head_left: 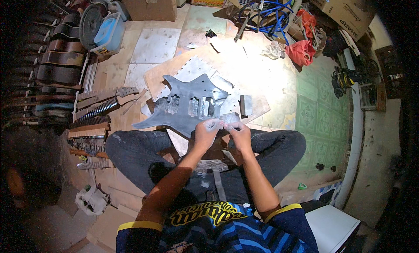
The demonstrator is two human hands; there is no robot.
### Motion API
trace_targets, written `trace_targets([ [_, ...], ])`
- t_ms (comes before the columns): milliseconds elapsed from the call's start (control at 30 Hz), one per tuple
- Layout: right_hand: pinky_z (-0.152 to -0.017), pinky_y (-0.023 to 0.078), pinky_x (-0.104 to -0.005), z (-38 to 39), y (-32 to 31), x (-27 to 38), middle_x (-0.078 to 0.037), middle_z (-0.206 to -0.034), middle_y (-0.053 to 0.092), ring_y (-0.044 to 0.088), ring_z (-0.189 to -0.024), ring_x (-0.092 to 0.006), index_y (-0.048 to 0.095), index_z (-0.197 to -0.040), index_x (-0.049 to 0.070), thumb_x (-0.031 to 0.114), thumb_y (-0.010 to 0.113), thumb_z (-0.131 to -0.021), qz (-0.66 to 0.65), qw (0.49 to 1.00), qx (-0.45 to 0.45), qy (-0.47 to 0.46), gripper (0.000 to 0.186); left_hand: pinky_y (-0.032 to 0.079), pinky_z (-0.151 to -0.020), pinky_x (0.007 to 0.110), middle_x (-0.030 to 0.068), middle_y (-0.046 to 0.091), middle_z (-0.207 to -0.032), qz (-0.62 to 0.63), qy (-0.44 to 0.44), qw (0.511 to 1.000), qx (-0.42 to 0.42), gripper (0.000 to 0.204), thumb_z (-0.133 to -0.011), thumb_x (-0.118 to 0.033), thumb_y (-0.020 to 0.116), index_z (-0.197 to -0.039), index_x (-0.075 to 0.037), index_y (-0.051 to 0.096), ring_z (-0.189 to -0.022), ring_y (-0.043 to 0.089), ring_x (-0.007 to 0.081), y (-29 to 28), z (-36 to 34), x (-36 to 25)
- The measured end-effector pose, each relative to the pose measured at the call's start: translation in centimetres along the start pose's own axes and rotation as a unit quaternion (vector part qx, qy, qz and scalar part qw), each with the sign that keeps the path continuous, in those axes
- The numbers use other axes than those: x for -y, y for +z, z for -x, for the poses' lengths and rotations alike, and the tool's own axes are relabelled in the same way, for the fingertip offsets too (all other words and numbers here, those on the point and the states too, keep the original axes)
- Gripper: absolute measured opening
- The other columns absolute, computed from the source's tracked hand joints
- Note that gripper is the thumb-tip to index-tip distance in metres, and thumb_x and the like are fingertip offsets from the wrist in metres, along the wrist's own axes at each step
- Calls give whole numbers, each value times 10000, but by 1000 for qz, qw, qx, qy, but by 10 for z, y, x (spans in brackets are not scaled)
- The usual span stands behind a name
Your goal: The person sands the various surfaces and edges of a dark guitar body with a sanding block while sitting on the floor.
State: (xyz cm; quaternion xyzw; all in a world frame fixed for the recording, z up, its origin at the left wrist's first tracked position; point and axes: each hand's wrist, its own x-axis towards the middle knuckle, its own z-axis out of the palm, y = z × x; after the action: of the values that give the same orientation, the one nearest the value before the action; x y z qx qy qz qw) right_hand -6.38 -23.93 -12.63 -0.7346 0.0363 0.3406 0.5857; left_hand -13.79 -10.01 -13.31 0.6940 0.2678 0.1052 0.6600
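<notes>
A dark grey electric guitar body (185, 108) with pointed horns and cut-out cavities lies flat in front of my crossed legs. At its near right edge my left hand (207, 131) and my right hand (238, 133) come together, fingers closed and fingertips meeting. Whitish dust coats the fingers. Just beyond the fingertips shows a small flat grey piece (229, 117); both hands appear to pinch it, though its kind is unclear. To the right of the body rests a dark, flat-sided block (245, 106).
A wooden board (153, 76) lies under the guitar body. On the left are guitar necks (98, 113) and a row of guitar bodies (61, 61). A blue tub (109, 32) stands far left; blue hose (279, 17) and red bags (301, 52) lie far right.
</notes>
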Motion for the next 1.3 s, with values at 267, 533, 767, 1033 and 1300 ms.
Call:
trace_targets([
  [267, -760, 512, -308, 3, -1, 5, -85, -992, 712, 624, -886, -139, 662, -1184, -20, 197, 793, -864, -5, 999, 21, -27, 409, 492, -689, 294, 48, 729, -858, 35, -58, 994, 83, 177, -949, -154, 655, -997, -12, 748, -742, 587, 77, 1, 2, 33],
  [533, -765, 513, -407, -49, -11, -8, -214, -904, 695, 668, -833, -337, 693, -975, -7, 119, 715, -856, 270, 945, 13, -182, 175, 416, -1006, 511, 156, 613, -1257, -409, 79, 908, -56, 389, -888, -386, 694, -1136, -86, 697, -1236, 520, 346, -44, -59, 16],
  [767, -785, 501, -470, -66, 2, -22, -233, -891, 652, 632, -878, -441, 655, -895, -4, 5, 697, -759, 282, 941, 43, -183, 143, 268, -1116, 605, 192, 398, -1517, -513, 94, 838, -159, 680, -815, -481, 734, -1353, -106, 557, -1423, 319, 384, -69, -96, 35],
  [1033, -762, 498, -450, -68, 15, -12, -235, -916, 623, 624, -875, -436, 631, -889, -14, -30, 695, -742, 379, 897, 40, -224, 161, 245, -1115, 593, 203, 401, -1514, -519, 82, 837, -152, 781, -777, -568, 723, -1373, -90, 561, -1398, 344, 394, -72, -97, 33],
  [1300, -753, 505, -398, -76, 7, -18, -214, -883, 625, 629, -844, -403, 649, -921, -29, -47, 704, -718, 320, 917, 77, -227, 211, 276, -1097, 586, 217, 425, -1485, -514, 96, 839, -152, 756, -772, -549, 728, -1341, -70, 589, -1367, 366, 427, -70, -98, 29],
])
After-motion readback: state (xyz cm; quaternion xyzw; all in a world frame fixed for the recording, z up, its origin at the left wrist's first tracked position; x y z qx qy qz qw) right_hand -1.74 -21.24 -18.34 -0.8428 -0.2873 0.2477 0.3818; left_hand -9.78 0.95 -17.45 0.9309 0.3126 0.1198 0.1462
